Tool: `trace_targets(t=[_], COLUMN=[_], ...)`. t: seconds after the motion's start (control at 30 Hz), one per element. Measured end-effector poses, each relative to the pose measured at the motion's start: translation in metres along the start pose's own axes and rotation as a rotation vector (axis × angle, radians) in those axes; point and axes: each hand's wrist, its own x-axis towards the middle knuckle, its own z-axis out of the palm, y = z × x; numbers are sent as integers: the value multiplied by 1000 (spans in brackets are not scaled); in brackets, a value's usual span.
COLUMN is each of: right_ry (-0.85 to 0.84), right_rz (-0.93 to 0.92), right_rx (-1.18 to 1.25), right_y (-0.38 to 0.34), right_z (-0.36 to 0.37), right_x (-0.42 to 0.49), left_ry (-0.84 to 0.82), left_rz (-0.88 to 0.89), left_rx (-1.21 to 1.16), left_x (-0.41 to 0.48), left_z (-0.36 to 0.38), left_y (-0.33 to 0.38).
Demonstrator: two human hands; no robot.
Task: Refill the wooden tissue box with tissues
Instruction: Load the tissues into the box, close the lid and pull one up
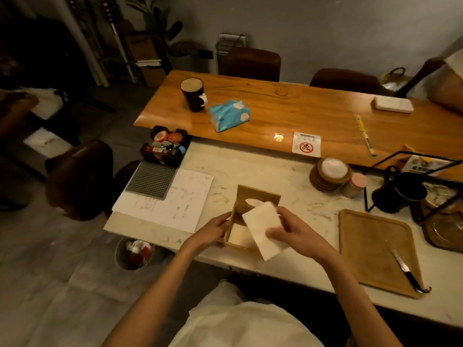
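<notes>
The wooden tissue box (258, 196) stands on the marble table near its front edge, its lid with the oval slot tipped up at the back and the inside open toward me. My left hand (213, 230) grips the box's left wall. My right hand (293, 231) holds a stack of white tissues (263, 227), tilted over the box's open side. More white tissue (239, 236) lies inside the box. A blue soft pack of tissues (228, 115) lies on the wooden table behind.
A wooden tray (370, 249) with a knife (406, 269) lies to the right. Papers (172, 201) and a grey mat (152, 179) lie to the left. Coasters (330, 175), a black pitcher (398, 194) in a wire rack, and a dark mug (193, 95) stand further back. A bin (134, 254) sits on the floor.
</notes>
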Motion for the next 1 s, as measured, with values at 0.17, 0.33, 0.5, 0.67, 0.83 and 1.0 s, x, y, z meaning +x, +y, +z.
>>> trace_targets(t=[0.17, 0.33, 0.5, 0.67, 0.83, 1.0], right_ry=[-127, -199, -302, -311, -228, -341], right_rz=[40, 179, 277, 295, 327, 374], right_rx=[-756, -748, -680, -692, -638, -623], right_y=[-36, -36, -24, -26, -16, -25], right_z=[44, 48, 56, 66, 77, 68], right_x=[54, 84, 93, 102, 107, 113], left_ry=[-56, -113, -97, -70, -71, -69], left_rz=[-53, -32, -32, -10, 4, 7], left_rx=[-30, -95, -71, -66, -45, -73], left_x=[10, 25, 31, 32, 35, 36], left_z=[-8, -15, -12, -10, -9, -10], left_y=[-6, -15, -25, -24, -27, -28])
